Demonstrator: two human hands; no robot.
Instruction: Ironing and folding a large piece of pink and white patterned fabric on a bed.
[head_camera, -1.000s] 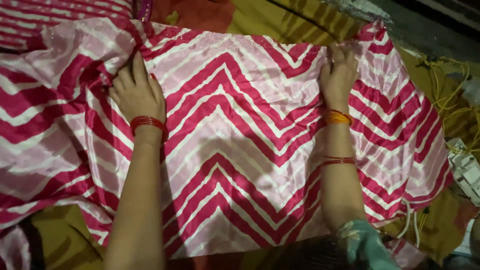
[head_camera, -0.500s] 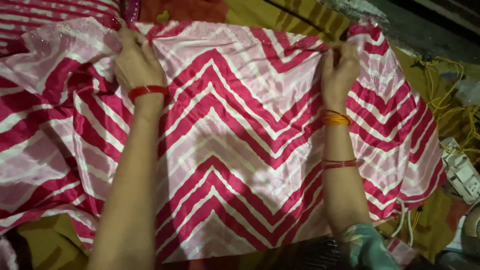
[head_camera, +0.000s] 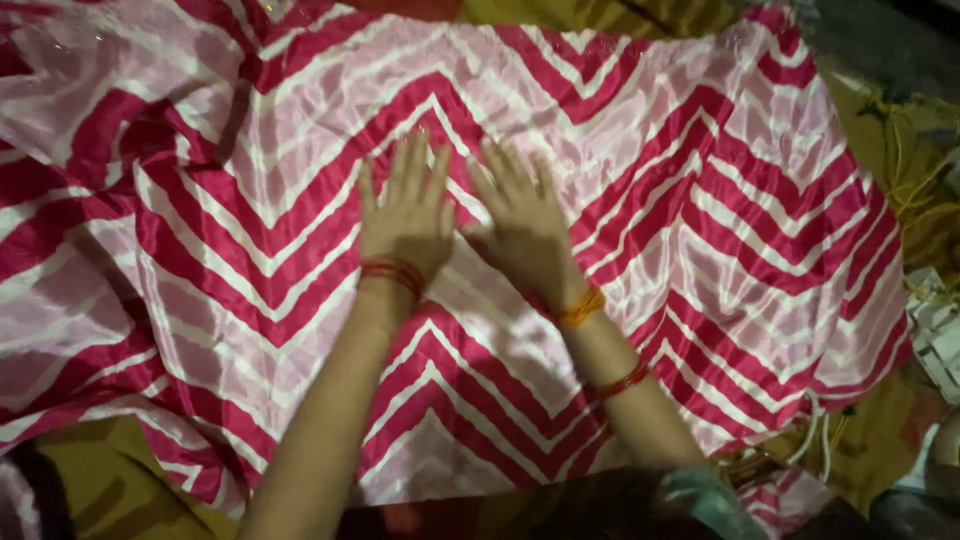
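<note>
The person is pressing the left hand (head_camera: 408, 215) and the right hand (head_camera: 522, 225) flat, fingers spread and gripping nothing, side by side on the middle of the pink chevron cloth (head_camera: 720, 230) (spread over a yellow sheet (head_camera: 95, 480)), seemingly flattening it.

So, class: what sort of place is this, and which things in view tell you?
Probably a home or small tailoring space: a pink-and-white chevron cloth spread on a mustard-yellow sheet, with both hands flat on it and yellow cord lying beside it.

Bare forearms — red thread band on the left wrist (right: orange band, red thread) — teal sleeve edge.
</note>
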